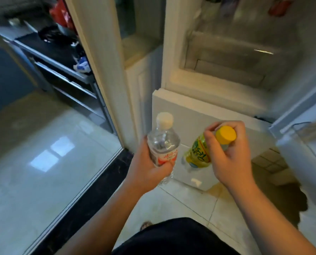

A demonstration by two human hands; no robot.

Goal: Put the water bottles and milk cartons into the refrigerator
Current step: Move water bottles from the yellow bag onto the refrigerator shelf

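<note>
The left hand (146,162) curls round the clear water bottle (162,144), upright before the refrigerator (227,85); the right hand (229,153) pinches the yellow-capped bottle (199,151) near its neck, tilted. Beyond, the open refrigerator shows a blurred drawer (227,57).

The clear plastic water bottle (162,142) on the left has a white cap and a red-and-white label. The yellow-labelled plastic bottle (199,153) on the right has a yellow cap and green lettering. The boxy refrigerator (172,111) beyond is white; the glossy floor tiles (43,144) pale cream, the threshold strip (94,196) black.
</note>
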